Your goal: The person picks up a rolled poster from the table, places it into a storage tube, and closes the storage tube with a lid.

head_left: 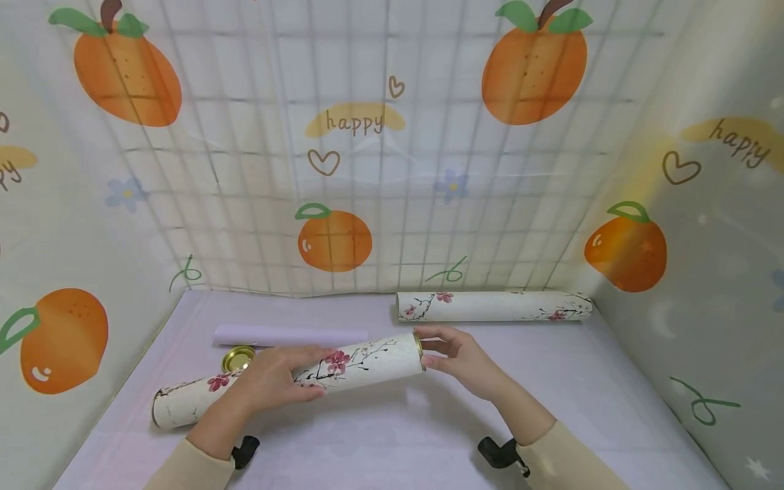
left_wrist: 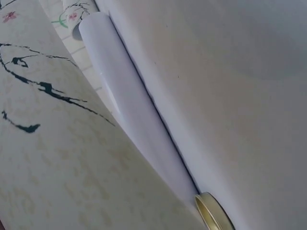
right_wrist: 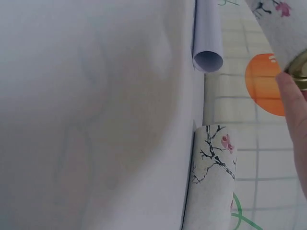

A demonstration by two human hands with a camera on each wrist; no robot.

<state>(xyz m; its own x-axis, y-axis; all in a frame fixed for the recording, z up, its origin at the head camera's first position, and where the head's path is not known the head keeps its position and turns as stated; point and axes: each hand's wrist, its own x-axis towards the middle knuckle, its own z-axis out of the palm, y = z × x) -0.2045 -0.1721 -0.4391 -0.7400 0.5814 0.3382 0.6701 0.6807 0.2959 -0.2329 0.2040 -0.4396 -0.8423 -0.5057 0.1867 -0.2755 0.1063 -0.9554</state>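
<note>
My left hand (head_left: 275,381) wraps round the middle of a long white cardboard tube (head_left: 373,364) printed with plum blossoms. This tube is tilted, its right end raised above the table. At that end my right hand (head_left: 459,357) pinches a gold metal lid (right_wrist: 300,72), index finger above and thumb below. Whether the lid is fully seated cannot be made out. In the left wrist view the tube (left_wrist: 57,143) fills the left side. Behind the left hand a second gold lid (head_left: 238,358) lies on the table, beside a pale rolled sheet (head_left: 294,335).
Another blossom-printed tube (head_left: 490,306) lies along the back edge of the lavender tabletop (head_left: 380,442). A fabric backdrop (head_left: 392,224) printed with oranges rises behind and at both sides. The rolled sheet shows a hollow end in the right wrist view.
</note>
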